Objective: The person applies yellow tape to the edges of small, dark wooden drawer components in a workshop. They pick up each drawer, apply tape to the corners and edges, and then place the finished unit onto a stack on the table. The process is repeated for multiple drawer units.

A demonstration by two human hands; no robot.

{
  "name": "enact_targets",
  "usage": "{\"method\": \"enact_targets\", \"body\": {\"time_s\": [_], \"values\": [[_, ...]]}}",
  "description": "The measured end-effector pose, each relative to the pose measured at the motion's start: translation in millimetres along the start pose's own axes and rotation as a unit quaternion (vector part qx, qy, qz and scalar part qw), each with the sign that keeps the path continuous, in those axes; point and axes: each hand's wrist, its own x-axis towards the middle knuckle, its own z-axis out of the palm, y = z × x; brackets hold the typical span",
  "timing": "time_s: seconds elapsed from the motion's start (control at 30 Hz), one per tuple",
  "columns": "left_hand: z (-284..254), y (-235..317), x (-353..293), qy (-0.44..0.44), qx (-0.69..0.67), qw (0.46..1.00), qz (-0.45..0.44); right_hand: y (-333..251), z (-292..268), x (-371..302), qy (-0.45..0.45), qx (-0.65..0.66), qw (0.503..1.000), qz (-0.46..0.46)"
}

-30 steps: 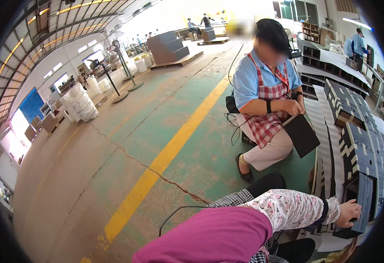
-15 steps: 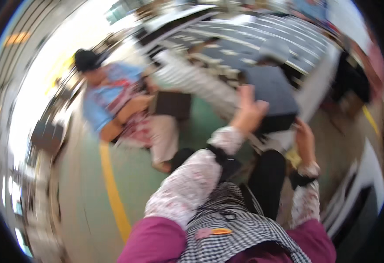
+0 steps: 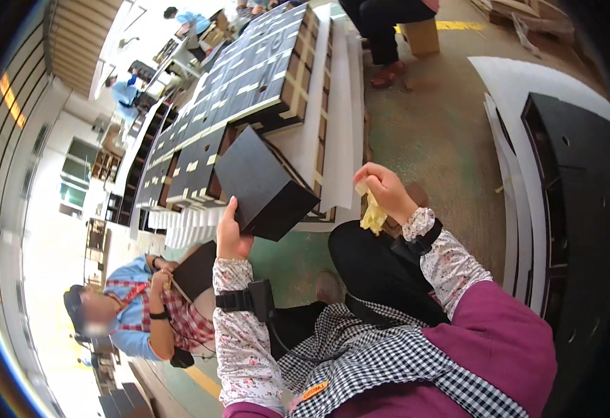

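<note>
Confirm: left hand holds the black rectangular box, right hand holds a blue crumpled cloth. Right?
Not quite. The head view shows the left hand gripping the black rectangular box, as stated, but the crumpled cloth in the right hand is pale yellow, not blue.

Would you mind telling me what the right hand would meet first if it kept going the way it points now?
Probably the white sheet beside the rows of black boxes. The right hand, pinching a yellow cloth, points up and left toward it, though depth is unclear.
</note>
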Motion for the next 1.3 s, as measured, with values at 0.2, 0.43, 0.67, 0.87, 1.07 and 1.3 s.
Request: {"method": "enact_targets", "body": {"time_s": [0.2, 0.43, 0.67, 0.87, 1.07, 1.3], "values": [[-8, -2, -4, -0.013, 0.046, 0.999, -0.025, 26, -13, -46, -0.022, 0.019, 0.995, 0.092], [-57, -39, -50, -0.186, -0.186, 0.964, 0.039, 54, -44, -74, -0.004, 0.032, 0.986, 0.164], [-13, -34, -56, -0.390, -0.463, 0.795, -0.041, 47, -54, -72, -0.004, -0.144, 0.989, -0.046], [21, -23, -58, -0.410, -0.419, 0.806, -0.076, -33, -62, -51, 0.072, -0.231, 0.953, -0.182], [45, -43, -35, -0.441, -0.320, 0.829, -0.128, -95, -78, -52, 0.105, -0.422, 0.834, -0.340], [70, -78, -22, -0.489, -0.371, 0.762, -0.204, -129, -96, -80, 0.118, -0.497, 0.774, -0.375]]}}
